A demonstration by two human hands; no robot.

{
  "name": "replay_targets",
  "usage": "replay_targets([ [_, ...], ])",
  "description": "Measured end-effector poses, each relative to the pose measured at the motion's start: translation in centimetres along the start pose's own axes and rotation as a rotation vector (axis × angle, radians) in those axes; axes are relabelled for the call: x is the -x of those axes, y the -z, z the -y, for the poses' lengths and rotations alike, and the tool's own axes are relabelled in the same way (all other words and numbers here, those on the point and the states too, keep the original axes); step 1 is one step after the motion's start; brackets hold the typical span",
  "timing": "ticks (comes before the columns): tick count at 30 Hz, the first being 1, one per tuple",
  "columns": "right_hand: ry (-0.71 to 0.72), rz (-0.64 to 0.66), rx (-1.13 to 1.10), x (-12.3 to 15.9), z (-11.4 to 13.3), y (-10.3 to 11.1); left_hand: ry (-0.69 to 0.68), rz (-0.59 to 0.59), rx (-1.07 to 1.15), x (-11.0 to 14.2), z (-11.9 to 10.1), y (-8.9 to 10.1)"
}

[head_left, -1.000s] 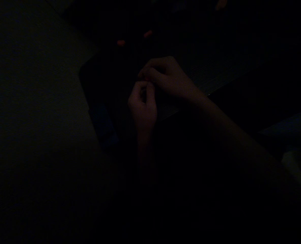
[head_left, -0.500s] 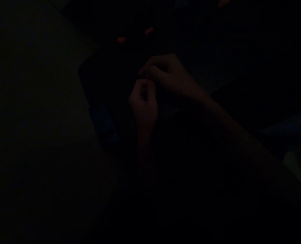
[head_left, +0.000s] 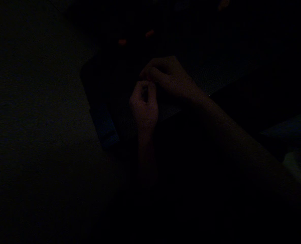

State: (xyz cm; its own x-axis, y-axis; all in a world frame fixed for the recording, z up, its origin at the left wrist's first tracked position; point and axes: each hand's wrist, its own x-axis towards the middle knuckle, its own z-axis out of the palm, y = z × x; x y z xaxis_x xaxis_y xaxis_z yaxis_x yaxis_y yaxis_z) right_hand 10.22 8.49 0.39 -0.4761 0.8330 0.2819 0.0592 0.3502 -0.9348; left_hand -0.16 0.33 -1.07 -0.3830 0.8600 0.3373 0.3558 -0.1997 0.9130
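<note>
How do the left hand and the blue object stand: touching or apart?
Apart: the head view shows dark surface between the left hand and the blue object.

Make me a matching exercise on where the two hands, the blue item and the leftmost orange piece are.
1. left hand
2. right hand
3. blue item
4. leftmost orange piece

A. higher in the picture than both hands
B. just above and right of the other hand
C. at the dark tabletop's left edge
D. just below and left of the other hand

Pairs: 1-D, 2-B, 3-C, 4-A
</note>
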Motion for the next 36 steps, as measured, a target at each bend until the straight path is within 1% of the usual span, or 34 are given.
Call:
replay_targets([
  [4,0.01,-0.019,-0.026,-0.01,-0.04,-0.07,0.005,0.003,-0.044,-0.08,0.14,0.06],
  [8,0.027,-0.009,-0.028,-0.09,-0.18,-0.05,0.001,0.005,-0.027,-0.04,-0.04,0.05],
  [14,-0.006,-0.02,-0.016,0.04,0.18,-0.04,0.01,-0.003,-0.065,-0.02,-0.11,0.01],
  [18,-0.086,-0.019,0.003,0.04,0.34,-0.07,0.015,0.001,-0.066,-0.06,0.02,0.03],
  [20,-0.096,-0.023,0.005,0.01,0.32,-0.08,0.012,-0.002,-0.073,-0.06,0.04,0.06],
  [28,-0.035,-0.034,-0.017,-0.13,-0.01,-0.17,-0.003,0.0,-0.072,-0.07,-0.04,0.09],
  [36,-0.067,-0.022,0.007,-0.12,0.01,-0.16,0.007,-0.006,-0.074,-0.04,0.05,0.05],
])
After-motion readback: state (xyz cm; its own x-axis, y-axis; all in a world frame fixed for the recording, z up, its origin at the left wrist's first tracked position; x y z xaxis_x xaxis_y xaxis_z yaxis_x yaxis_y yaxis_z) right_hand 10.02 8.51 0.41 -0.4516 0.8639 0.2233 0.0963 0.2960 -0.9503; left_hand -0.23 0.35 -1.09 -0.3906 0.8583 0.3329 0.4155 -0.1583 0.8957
